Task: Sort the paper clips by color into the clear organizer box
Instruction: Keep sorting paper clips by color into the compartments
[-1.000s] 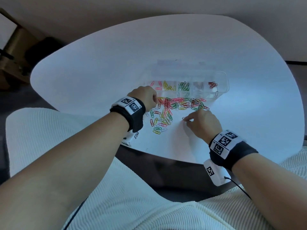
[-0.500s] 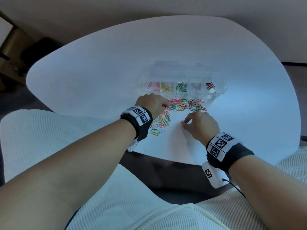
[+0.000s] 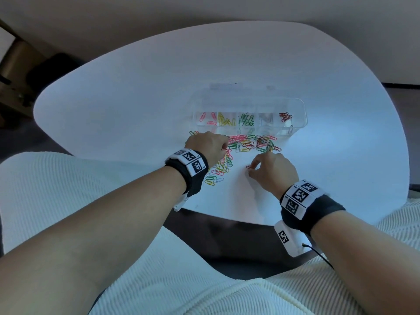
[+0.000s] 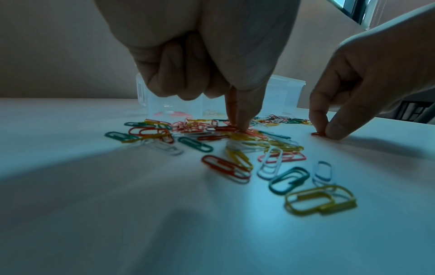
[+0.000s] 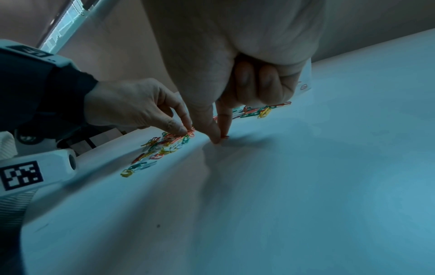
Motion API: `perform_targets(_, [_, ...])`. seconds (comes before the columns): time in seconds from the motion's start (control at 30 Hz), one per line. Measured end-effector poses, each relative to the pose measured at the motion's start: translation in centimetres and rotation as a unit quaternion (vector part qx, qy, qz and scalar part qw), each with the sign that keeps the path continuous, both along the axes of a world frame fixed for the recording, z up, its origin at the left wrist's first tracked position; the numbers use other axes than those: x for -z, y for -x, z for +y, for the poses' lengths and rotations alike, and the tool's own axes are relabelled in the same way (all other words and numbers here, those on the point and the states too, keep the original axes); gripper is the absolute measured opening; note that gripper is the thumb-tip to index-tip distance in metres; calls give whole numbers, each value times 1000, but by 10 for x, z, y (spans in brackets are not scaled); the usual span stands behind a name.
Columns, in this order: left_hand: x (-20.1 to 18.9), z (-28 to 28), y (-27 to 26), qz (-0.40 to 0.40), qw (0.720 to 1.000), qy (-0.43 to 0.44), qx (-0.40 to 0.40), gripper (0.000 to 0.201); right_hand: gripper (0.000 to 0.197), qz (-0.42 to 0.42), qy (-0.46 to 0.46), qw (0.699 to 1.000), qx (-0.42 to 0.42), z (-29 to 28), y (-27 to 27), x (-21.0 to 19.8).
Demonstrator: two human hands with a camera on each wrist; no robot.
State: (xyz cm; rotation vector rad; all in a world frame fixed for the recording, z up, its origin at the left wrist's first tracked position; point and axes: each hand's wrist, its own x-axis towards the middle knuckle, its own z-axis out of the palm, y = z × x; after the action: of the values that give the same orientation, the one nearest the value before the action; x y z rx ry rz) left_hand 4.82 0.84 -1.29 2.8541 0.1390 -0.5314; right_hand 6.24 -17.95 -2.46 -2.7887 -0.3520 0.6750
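Note:
The clear organizer box (image 3: 295, 103) stands on the white table (image 3: 136, 98), with pink, yellow, green, pale and red clips in separate compartments. A mixed pile of paper clips (image 3: 247, 143) lies just in front of it and runs toward me (image 4: 235, 163). My left hand (image 3: 226, 148) reaches down into the pile, thumb and index finger pinched together on a reddish clip (image 4: 238, 127), the other fingers curled. My right hand (image 3: 251, 168) is to the right of the pile, thumb and index finger pinching a single red clip (image 5: 224, 137) against the bare table.
The box's lid (image 3: 227, 86) lies open behind it. The table's near edge (image 3: 227, 218) runs just behind my wrists, with my lap in white ribbed cloth (image 3: 159, 280) below. A dark chair and wooden furniture (image 3: 13, 71) stand at far left.
My left hand has moved from the box's left end rightward and nearer, down into the pile. My right hand has stayed on the red clip, drawing it slightly toward me.

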Motion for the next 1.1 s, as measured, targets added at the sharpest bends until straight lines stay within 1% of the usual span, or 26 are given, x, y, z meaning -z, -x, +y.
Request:
perform_targets(0.2, [2,-2,0,-2,1000,2,-4,16,18,-11,8,1000,-5,0,1,1])
perform_targets(0.33, [1,-1,-1,-7,1000,8,-23,16,19,-14,8,1000,-3,1,1,2])
perform_targets(0.4, [1,0,-1,-2,998,31,-49,17,19,-7,-1,1000,-1,0,2,2])
perform_targets(0.47, [1,3,-2,1,991,82,-101,16,19,0,-10,1000,2,-1,1,0])
perform_targets(0.57, [3,6,-6,-17,960,197,-200,11,19,11,-23,1000,9,-1,1,-1])
perform_targets(0.67, [2,8,-9,-44,926,267,-262,7,16,18,-39,999,17,0,0,-3])
perform_targets(0.73, [1,10,-11,-48,915,286,-280,8,14,22,-46,998,21,0,-1,-4])
perform_targets(0.83, [-5,9,-11,-52,901,321,-286,10,11,34,-61,997,27,0,-2,-6])
perform_targets(0.9, [-13,6,-11,-33,893,354,-277,12,11,47,-94,994,42,1,-3,-9])
perform_targets(0.93, [-19,4,-10,-8,887,374,-270,14,14,63,-124,988,61,2,-5,-11])
perform_targets(0.97, [-25,2,-10,23,871,410,-269,18,18,87,-160,980,85,2,-7,-17])
perform_targets(1.0, [-30,0,-10,54,842,458,-279,23,21,117,-202,966,108,2,-10,-23])
perform_targets(1.03, [-34,-2,-11,79,807,507,-292,26,18,147,-246,949,129,1,-13,-31])
perform_targets(1.07, [-40,-4,-11,95,779,545,-297,26,12,177,-289,928,155,0,-16,-41])
perform_targets(1.1, [-44,-7,-10,105,759,572,-292,25,9,208,-333,899,192,-2,-20,-51])
